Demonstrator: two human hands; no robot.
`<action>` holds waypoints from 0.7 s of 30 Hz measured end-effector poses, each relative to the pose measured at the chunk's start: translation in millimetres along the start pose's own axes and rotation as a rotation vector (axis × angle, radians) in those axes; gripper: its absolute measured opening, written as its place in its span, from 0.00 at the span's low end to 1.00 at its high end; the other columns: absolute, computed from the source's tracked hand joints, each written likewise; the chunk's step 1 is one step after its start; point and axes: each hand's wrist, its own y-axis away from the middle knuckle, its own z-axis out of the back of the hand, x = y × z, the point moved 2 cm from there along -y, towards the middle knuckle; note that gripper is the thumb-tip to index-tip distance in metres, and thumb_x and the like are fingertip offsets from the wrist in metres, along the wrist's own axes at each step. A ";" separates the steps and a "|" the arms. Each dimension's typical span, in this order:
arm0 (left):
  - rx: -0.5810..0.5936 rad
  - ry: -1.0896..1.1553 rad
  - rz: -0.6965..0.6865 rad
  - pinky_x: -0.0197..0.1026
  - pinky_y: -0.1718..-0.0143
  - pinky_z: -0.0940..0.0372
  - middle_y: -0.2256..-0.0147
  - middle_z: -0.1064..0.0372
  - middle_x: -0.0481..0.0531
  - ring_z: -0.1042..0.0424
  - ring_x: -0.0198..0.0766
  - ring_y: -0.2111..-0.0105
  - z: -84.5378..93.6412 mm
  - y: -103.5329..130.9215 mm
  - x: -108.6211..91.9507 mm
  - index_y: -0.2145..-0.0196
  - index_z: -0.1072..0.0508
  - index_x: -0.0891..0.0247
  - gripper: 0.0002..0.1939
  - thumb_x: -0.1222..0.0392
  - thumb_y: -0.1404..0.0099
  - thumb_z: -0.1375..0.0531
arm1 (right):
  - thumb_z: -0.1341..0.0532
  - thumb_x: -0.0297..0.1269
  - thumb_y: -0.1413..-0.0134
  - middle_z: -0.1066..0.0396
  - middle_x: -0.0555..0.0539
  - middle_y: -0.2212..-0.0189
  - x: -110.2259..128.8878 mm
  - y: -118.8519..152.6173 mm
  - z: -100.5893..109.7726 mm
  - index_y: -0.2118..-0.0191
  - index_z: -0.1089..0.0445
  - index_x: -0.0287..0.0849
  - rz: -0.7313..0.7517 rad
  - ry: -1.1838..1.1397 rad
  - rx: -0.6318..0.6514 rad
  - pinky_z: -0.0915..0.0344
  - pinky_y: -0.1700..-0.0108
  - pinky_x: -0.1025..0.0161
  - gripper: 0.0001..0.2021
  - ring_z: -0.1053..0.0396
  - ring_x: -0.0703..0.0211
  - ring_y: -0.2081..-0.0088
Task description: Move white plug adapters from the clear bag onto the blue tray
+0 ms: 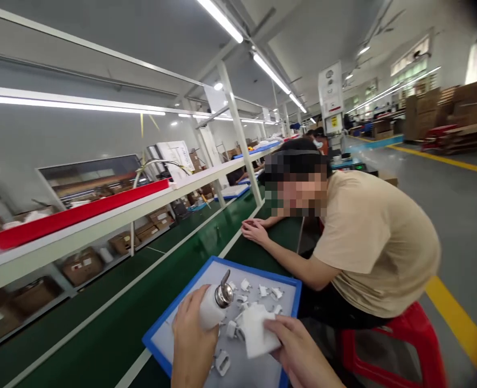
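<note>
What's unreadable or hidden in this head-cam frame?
- Left hand: wrist cut off by the bottom edge; its fingers cover the white bottle's lower body.
- Right hand: partly cut off by the bottom edge; the white cloth it holds hides the parts beneath.
- Small white parts on the blue-rimmed tray: too small to identify.
- Co-worker's hands: motion-blurred.
- Boxes under the shelf: labels blurred.

Co-worker in a beige shirt (373,237) sits on a red stool (400,345), leaning over the green bench (101,323) with forearms resting on it. White shelf (112,215) above carries a long red tray (72,215). Cardboard boxes (80,265) under the shelf. Yellow floor line (456,318) at right.
</note>
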 end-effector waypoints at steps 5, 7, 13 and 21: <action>-0.128 -0.236 -0.220 0.59 0.44 0.40 0.47 0.27 0.56 0.30 0.54 0.45 -22.4 12.8 -27.1 0.45 0.26 0.53 0.27 0.71 0.39 0.46 | 0.23 0.45 0.65 0.20 0.44 0.66 21.1 -4.0 -23.6 0.65 0.26 0.40 -0.031 -0.085 0.023 0.28 0.60 0.62 0.22 0.22 0.52 0.60; -0.191 -0.327 -0.288 0.57 0.45 0.41 0.49 0.27 0.57 0.30 0.53 0.46 -24.5 17.4 -34.2 0.46 0.25 0.53 0.29 0.75 0.40 0.47 | 0.22 0.44 0.65 0.20 0.44 0.66 26.0 2.9 -23.9 0.66 0.26 0.40 -0.041 -0.106 0.046 0.28 0.59 0.62 0.21 0.22 0.53 0.61; -0.250 -0.507 -0.478 0.60 0.43 0.43 0.50 0.27 0.59 0.30 0.53 0.47 -19.9 23.3 -41.6 0.46 0.23 0.56 0.35 0.83 0.44 0.48 | 0.22 0.43 0.66 0.19 0.42 0.64 23.9 14.1 -16.9 0.64 0.27 0.38 -0.066 -0.148 0.000 0.26 0.59 0.61 0.23 0.22 0.50 0.58; -0.243 -0.547 -0.506 0.61 0.40 0.44 0.50 0.27 0.59 0.31 0.52 0.45 -14.8 26.1 -48.9 0.46 0.23 0.55 0.40 0.86 0.48 0.51 | 0.23 0.38 0.66 0.20 0.41 0.65 28.4 17.8 -16.3 0.65 0.30 0.38 -0.101 -0.185 -0.022 0.23 0.56 0.55 0.22 0.23 0.50 0.60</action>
